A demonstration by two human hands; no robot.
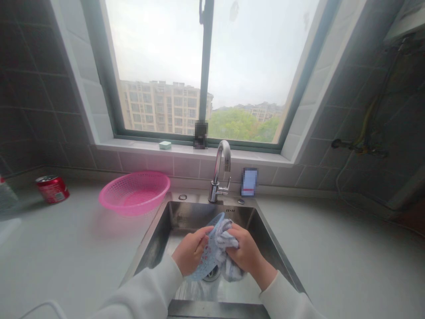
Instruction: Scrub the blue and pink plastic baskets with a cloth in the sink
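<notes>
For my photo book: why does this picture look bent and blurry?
In the head view, the window glares so brightly the sky washes out, and the tiled wall falls dark; the wide lens bends the window frame; two pixelated patches sit on the sill and by the tap; the left hand and right hand on the pale blue cloth look soft.

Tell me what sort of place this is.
Most likely a home kitchen in an apartment block: a stainless steel sink with a swan-neck faucet is set into a pale countertop, a pink plastic basket sits beside it, and the window overlooks apartment buildings.
</notes>
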